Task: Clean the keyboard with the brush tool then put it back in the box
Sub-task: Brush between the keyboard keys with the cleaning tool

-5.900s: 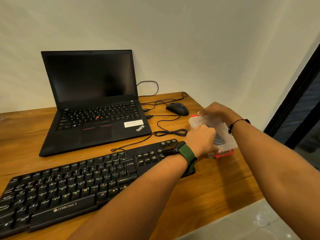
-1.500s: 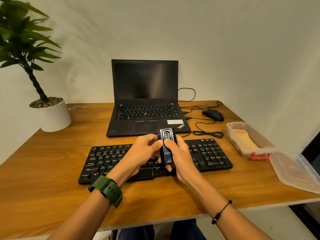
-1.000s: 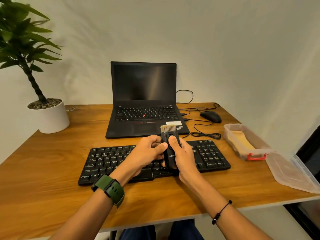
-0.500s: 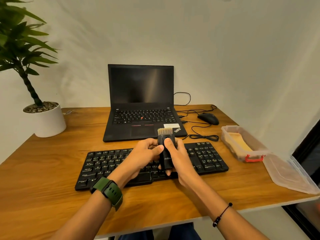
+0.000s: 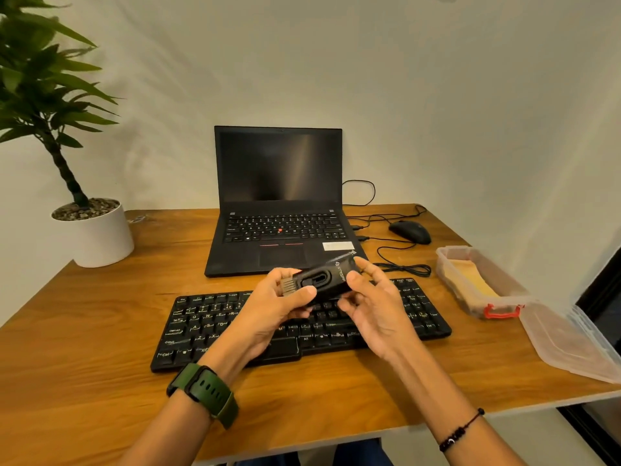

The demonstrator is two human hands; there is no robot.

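Observation:
A black brush tool (image 5: 324, 276) with short pale bristles at its left end lies sideways in the air above the black keyboard (image 5: 416, 314). My left hand (image 5: 272, 306) grips its bristle end, thumb on the slider. My right hand (image 5: 373, 304) pinches the other end between thumb and fingers. The clear plastic box (image 5: 477, 280) with a red latch stands open at the right of the table, and its lid (image 5: 571, 341) lies beside it near the table's right edge.
An open black laptop (image 5: 279, 200) sits behind the keyboard. A black mouse (image 5: 410, 232) and its looped cable (image 5: 403, 267) lie to the laptop's right. A potted plant in a white pot (image 5: 97, 233) stands at the back left of the wooden table (image 5: 84, 331).
The brush tool has turned from upright to lying sideways, bristles now pointing left. Both hands shifted their hold on it. Earlier the bristles slid out of the body.

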